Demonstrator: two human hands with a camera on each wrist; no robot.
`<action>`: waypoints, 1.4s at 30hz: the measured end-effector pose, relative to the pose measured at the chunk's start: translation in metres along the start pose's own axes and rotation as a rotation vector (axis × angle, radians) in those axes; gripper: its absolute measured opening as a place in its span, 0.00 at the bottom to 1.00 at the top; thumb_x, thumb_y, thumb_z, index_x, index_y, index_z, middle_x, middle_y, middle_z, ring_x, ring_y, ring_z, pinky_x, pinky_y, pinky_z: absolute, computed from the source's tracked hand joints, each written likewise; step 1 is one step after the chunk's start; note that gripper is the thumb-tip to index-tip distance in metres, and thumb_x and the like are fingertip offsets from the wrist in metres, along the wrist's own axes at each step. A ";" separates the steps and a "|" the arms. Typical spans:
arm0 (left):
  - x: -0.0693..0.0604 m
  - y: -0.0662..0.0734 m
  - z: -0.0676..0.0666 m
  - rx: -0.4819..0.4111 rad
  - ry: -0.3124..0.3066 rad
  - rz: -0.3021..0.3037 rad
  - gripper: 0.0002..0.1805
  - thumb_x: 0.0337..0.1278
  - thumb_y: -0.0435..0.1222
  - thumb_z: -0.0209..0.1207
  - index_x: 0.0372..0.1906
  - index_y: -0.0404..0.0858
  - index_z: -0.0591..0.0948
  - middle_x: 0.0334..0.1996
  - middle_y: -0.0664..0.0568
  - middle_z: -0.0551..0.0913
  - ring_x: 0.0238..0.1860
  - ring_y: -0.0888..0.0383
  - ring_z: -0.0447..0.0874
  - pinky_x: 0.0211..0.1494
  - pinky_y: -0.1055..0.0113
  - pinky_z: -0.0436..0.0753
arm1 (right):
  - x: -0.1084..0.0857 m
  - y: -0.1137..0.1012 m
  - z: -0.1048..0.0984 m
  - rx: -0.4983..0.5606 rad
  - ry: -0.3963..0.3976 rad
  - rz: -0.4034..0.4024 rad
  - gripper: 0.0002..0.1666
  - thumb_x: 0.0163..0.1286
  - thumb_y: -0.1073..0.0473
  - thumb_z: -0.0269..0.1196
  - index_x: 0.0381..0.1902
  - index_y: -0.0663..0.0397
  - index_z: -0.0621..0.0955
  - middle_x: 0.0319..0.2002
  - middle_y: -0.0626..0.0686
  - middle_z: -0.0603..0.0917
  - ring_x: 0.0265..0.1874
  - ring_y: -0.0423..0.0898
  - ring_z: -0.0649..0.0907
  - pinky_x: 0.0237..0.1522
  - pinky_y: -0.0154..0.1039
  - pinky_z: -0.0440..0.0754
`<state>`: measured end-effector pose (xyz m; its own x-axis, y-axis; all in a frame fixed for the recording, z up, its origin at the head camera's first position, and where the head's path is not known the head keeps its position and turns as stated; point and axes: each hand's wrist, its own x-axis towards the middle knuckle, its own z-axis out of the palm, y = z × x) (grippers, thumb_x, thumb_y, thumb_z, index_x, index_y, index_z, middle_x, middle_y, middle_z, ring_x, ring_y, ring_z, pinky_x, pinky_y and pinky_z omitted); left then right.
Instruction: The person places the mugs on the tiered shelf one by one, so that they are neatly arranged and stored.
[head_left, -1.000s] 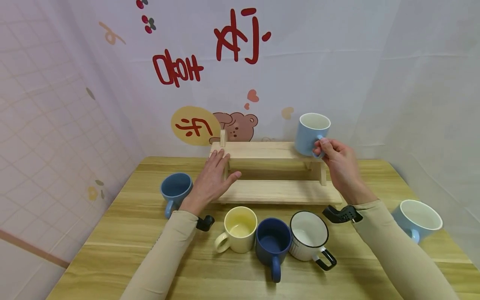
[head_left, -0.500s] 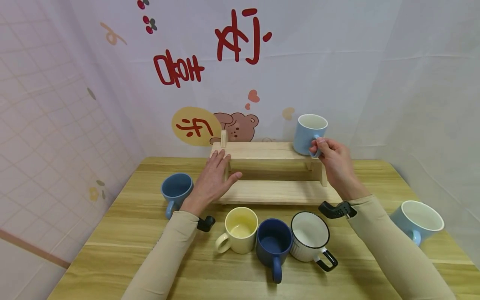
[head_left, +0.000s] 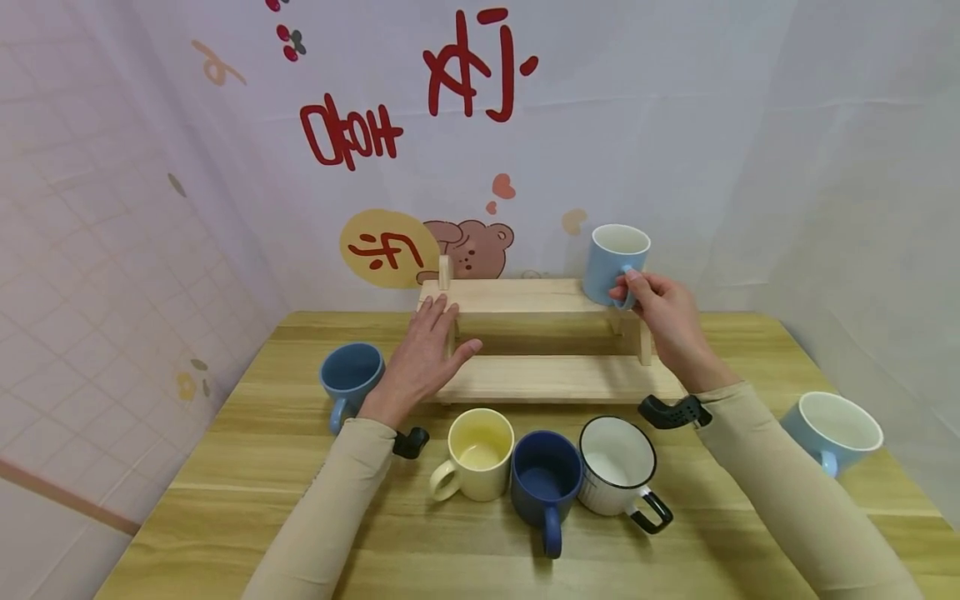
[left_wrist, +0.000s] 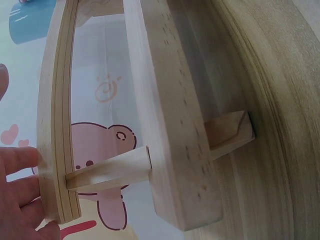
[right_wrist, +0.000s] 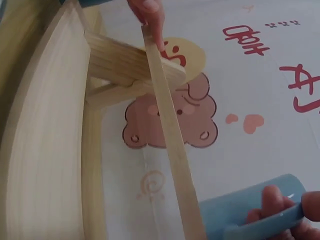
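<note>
A light blue mug (head_left: 603,271) with a white inside stands upright at the right end of the top board of a two-tier wooden rack (head_left: 517,296). My right hand (head_left: 667,321) pinches its handle between thumb and fingers; the right wrist view shows fingers through the handle of the same mug (right_wrist: 235,210). At the rack's left end my left hand (head_left: 420,358) rests its straight fingers on the edge of the top board. In the left wrist view those fingers (left_wrist: 22,162) touch the board's end.
In front of the rack stand a yellow mug (head_left: 480,454), a navy mug (head_left: 546,479) and a white mug with black rim (head_left: 617,467). A blue mug (head_left: 351,371) is at the left, another light blue mug (head_left: 832,429) at the right. A printed cloth (head_left: 637,125) hangs behind.
My right hand has shifted the light blue mug slightly left along the top board. The left hand has stayed at the rack's left end. The head view has tilted a little.
</note>
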<state>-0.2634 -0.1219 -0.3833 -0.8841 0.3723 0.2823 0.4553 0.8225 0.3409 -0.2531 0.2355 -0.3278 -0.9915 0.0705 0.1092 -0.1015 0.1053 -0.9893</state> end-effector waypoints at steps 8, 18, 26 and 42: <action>-0.001 -0.001 0.002 0.008 0.002 0.000 0.45 0.74 0.63 0.50 0.79 0.32 0.63 0.82 0.38 0.53 0.83 0.41 0.43 0.82 0.46 0.48 | 0.001 -0.004 -0.009 -0.152 -0.087 0.019 0.37 0.82 0.41 0.54 0.65 0.72 0.73 0.47 0.49 0.86 0.62 0.46 0.76 0.75 0.52 0.65; -0.001 0.002 0.002 -0.006 -0.002 0.005 0.46 0.74 0.63 0.50 0.80 0.33 0.62 0.82 0.39 0.52 0.83 0.43 0.42 0.83 0.48 0.46 | -0.030 -0.006 -0.029 -0.356 -0.119 -0.103 0.36 0.83 0.46 0.55 0.77 0.63 0.66 0.72 0.66 0.71 0.74 0.63 0.67 0.72 0.67 0.61; -0.001 0.002 0.001 0.000 -0.004 0.006 0.46 0.74 0.62 0.51 0.80 0.33 0.61 0.82 0.39 0.52 0.83 0.43 0.41 0.83 0.48 0.45 | -0.071 -0.010 -0.059 -0.511 -0.065 -0.138 0.34 0.83 0.43 0.54 0.76 0.57 0.70 0.71 0.61 0.74 0.68 0.47 0.74 0.60 0.31 0.73; -0.002 0.001 -0.001 -0.001 -0.010 0.001 0.46 0.74 0.62 0.51 0.80 0.32 0.61 0.82 0.38 0.51 0.83 0.42 0.41 0.83 0.48 0.45 | -0.151 0.005 -0.129 -0.637 0.061 -0.140 0.23 0.82 0.49 0.57 0.70 0.47 0.78 0.57 0.28 0.81 0.54 0.18 0.74 0.45 0.15 0.68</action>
<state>-0.2616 -0.1223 -0.3826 -0.8847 0.3772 0.2738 0.4560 0.8219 0.3413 -0.0938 0.3529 -0.3369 -0.9642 0.0673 0.2566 -0.1428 0.6836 -0.7158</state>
